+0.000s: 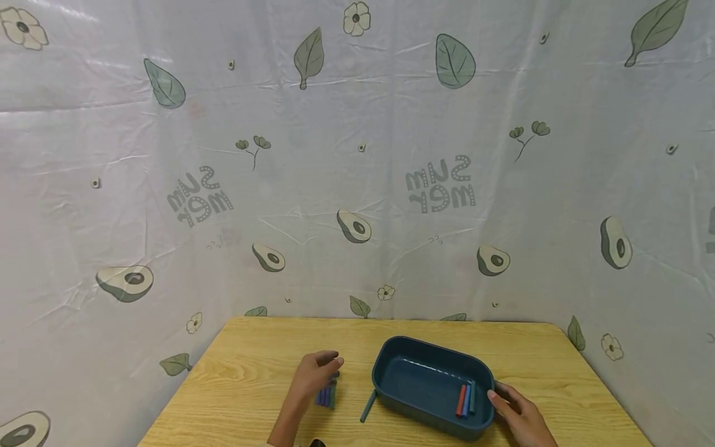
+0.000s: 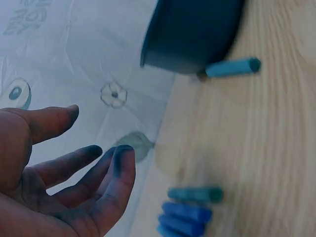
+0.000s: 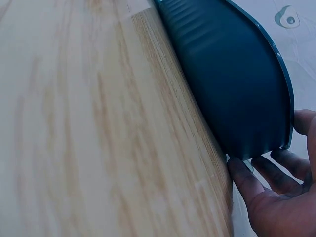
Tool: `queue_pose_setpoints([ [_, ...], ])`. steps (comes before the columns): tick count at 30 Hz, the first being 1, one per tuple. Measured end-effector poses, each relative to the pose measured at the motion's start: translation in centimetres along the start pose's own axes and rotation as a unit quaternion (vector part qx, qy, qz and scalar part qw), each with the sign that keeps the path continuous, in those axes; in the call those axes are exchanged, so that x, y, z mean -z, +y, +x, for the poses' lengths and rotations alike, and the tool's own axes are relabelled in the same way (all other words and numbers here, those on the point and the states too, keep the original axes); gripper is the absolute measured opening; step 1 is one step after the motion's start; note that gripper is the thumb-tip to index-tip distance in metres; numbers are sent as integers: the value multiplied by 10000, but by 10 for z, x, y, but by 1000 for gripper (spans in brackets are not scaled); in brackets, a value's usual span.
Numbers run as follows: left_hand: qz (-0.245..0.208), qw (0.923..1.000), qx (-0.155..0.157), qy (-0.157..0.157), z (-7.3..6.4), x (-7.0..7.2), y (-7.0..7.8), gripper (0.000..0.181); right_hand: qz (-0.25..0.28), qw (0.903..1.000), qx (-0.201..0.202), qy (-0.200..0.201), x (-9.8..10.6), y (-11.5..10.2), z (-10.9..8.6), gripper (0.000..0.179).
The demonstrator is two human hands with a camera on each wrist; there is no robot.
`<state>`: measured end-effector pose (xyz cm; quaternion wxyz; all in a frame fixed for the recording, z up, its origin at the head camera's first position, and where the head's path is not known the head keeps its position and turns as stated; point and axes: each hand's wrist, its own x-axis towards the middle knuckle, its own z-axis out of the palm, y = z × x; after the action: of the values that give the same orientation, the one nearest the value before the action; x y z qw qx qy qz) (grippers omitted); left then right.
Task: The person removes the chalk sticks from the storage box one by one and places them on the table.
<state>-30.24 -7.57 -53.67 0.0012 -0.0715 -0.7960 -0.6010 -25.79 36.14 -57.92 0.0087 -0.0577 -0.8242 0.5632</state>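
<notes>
My left hand (image 1: 316,374) hovers over a small row of blue, purple and green chalk-like sticks (image 1: 326,397) on the table. Its fingers are loosely bent with nothing between them, and dark smudges show on the fingertips in the left wrist view. At the right end of a dark blue plastic tub (image 1: 427,420), my right hand (image 1: 524,417) grips the rim, thumb on top and fingers against the outer wall. Inside lie a red stick (image 1: 460,400), a blue stick (image 1: 467,401) and a green stick (image 1: 472,397). A teal stick (image 2: 233,67) leans or lies against the tub's left side.
The wooden table (image 1: 251,354) carries all of this, its far edge near a pale curtain (image 1: 313,186) printed with leaves and avocados. A small black object (image 1: 317,443) shows at the bottom edge of the head view.
</notes>
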Motion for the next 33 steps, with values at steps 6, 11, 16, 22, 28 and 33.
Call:
queue_pose_setpoints([
  [6,-276,9990,-275,-234,10,-19,22,55,-85,10000,12,42,2,-1,0,82],
  [11,-368,9978,-415,-376,17,-39,38,50,-59,9999,2,83,2,-1,1,81],
  [16,-311,9971,-467,-514,22,-61,51,46,-35,9999,30,133,-1,-1,0,78],
  [22,-163,9969,-417,-644,29,-88,60,45,-68,9998,24,162,-2,-2,-1,77],
  [28,-74,9962,-403,-771,35,-110,62,44,-74,9998,83,169,-2,-2,-1,77],
  [33,-65,9960,-366,-813,37,-125,65,43,-64,9997,109,190,-2,-2,-3,78],
])
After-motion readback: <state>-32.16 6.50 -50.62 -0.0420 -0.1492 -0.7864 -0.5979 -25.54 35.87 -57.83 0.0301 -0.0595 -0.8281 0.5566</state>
